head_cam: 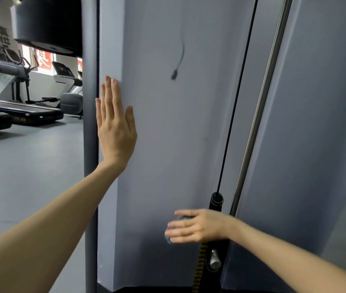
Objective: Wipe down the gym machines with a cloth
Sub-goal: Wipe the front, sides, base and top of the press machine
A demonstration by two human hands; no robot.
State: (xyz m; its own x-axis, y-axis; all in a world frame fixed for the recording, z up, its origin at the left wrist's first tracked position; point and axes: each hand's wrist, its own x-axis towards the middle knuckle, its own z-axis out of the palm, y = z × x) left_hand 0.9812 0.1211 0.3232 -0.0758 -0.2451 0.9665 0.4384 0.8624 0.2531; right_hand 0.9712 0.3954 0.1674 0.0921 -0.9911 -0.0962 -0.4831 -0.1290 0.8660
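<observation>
- The cloth (168, 236) sits in the lower middle of the frame, held flat against the grey panel (167, 127) of the gym machine. Only small bluish bits show, past the fingertips and between the fingers.
- The right hand (197, 226) lies over the cloth, palm to the panel. Its fingers are straight, slightly apart and point to the left. The hand is blurred.
- The right forearm comes in from the lower right corner and rises toward the wrist.
- The left hand (115, 127) is pressed flat on the panel's left edge, at middle height. Its fingers are together and point up, and the thumb is spread to the right.
- The left arm stretches out nearly straight from the lower left corner.
- A dark upright post (89, 144) stands just left of the left hand.
- A thin black cable (237, 102) and a steel rod (261, 98) slant down the right side of the panel, and the cable ends in a black cap just above the right hand.
- A metal knob (214, 259) sits below the right wrist, beside a strip with yellow marks (199, 269).
- A short black cord (178, 64) hangs on the upper panel.
- Treadmills (19, 112) stand on the grey floor (30, 170) at the upper left.
</observation>
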